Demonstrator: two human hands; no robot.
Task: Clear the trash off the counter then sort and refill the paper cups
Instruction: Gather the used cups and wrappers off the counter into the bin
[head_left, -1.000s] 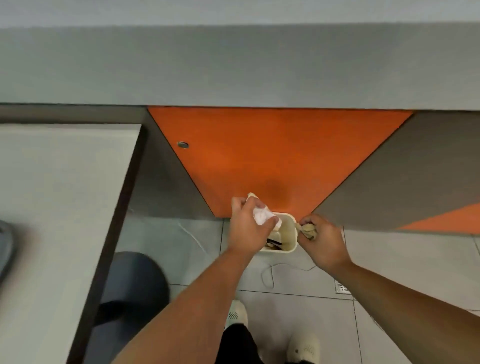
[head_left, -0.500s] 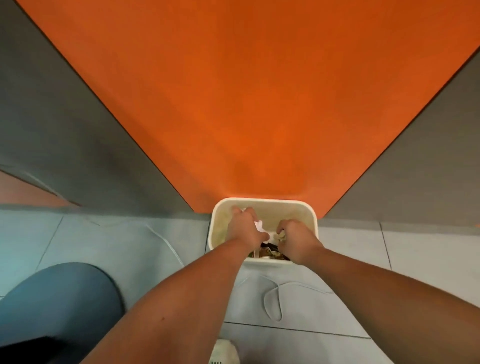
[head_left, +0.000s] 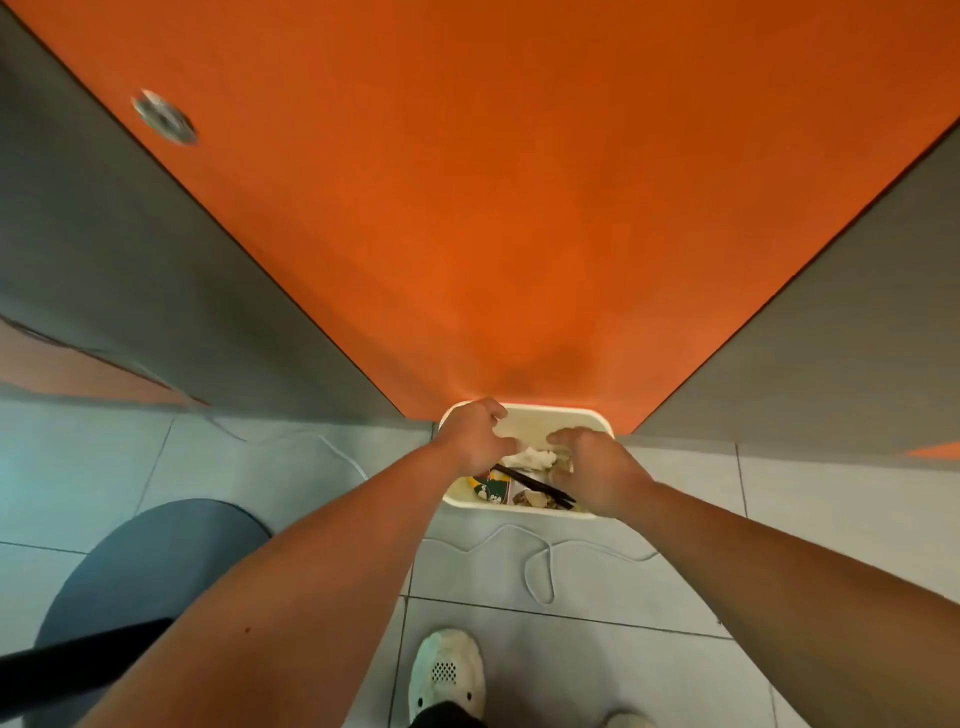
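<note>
My shoe (head_left: 445, 673) stands at 6 o'clock on the floor (head_left: 597, 670). Ahead at 12, both hands hang over the bin (head_left: 524, 414): left hand (head_left: 475, 435) and right hand (head_left: 597, 475) loose-fingered, holding nothing. Crumpled tissue (head_left: 535, 458) lies inside, between them.

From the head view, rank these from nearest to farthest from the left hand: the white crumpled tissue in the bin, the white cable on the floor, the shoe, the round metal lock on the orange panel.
1. White tissue, in the bin, just right of the left hand.
2. Cable, on the floor tiles below the bin.
3. Shoe, at the bottom edge.
4. Metal lock, top left on the panel.
</note>
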